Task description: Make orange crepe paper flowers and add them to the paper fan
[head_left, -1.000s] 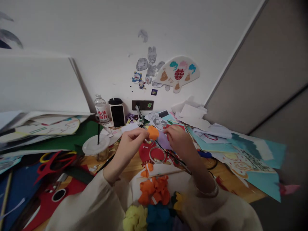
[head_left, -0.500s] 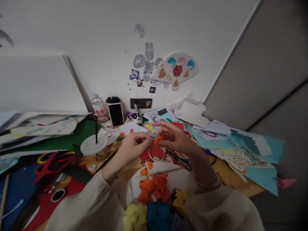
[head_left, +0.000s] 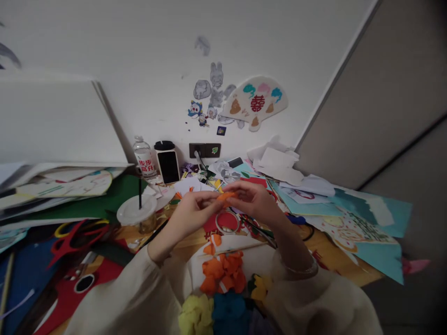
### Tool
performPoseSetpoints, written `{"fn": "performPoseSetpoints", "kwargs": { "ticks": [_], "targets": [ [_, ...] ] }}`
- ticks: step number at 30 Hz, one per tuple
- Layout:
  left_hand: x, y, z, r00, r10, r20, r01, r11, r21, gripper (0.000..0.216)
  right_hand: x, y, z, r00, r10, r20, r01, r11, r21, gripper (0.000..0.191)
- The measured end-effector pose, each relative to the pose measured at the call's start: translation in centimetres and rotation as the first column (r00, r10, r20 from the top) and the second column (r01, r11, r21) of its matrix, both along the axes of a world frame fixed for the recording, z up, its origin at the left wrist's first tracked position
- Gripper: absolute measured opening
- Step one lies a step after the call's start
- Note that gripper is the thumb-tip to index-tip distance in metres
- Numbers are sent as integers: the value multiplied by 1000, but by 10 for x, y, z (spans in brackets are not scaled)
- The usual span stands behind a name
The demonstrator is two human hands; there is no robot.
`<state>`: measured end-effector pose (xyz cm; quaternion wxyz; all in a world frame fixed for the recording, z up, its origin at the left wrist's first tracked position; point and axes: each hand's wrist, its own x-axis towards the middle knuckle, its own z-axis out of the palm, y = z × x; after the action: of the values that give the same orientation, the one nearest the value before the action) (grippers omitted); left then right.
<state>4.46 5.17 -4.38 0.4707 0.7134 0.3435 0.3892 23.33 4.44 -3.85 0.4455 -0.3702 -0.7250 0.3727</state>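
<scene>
My left hand [head_left: 197, 215] and my right hand [head_left: 253, 201] meet above the desk, their fingertips pinching a small piece of orange crepe paper [head_left: 225, 197] from both sides. Much of that piece is hidden by my fingers. Under my hands lies a ring-shaped tape roll [head_left: 227, 222] on red paper [head_left: 211, 223]. Nearer me, a heap of crumpled orange paper pieces [head_left: 221, 274] rests on a white sheet [head_left: 251, 256], with yellow [head_left: 195, 316] and blue [head_left: 228, 314] crumpled paper close to my body.
Papers crowd the wooden desk [head_left: 326, 256], with teal card [head_left: 380, 216] on the right and green card [head_left: 115, 190] on the left. Red scissors [head_left: 78, 237], a lidded cup with a black straw [head_left: 137, 209], a water bottle [head_left: 144, 157] and a phone [head_left: 168, 166] stand beyond.
My hands have moved closer together. The orange piece, first held mainly by my left hand, is now pinched between both hands and looks more stretched.
</scene>
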Motion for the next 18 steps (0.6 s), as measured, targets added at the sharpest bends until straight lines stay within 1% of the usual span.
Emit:
{"fn": "performPoseSetpoints", "kwargs": {
  "ticks": [4, 7, 10, 15, 18],
  "targets": [
    [-5, 2, -1, 996, -67, -53, 70, 997, 42, 28, 0, -2, 1, 999, -23, 44, 20, 999, 51, 17],
    [-7, 2, -1, 993, -75, -88, 81, 994, 73, 29, 0, -2, 0, 999, -20, 35, 18, 998, 65, 17],
    [-8, 2, -1, 991, -74, -109, 82, 994, 72, 31, 0, -2, 1, 1000, -16, 25, 15, 998, 64, 16],
    [-9, 3, 1, 989, -116, -93, 124, 989, 76, 30, -3, -5, 5, 997, -50, 64, 43, 993, 109, 14],
    [-9, 3, 3, 985, -161, -68, 164, 986, 43, 27, -2, -6, 6, 995, -53, 79, 41, 988, 151, 12]
  ]
}}
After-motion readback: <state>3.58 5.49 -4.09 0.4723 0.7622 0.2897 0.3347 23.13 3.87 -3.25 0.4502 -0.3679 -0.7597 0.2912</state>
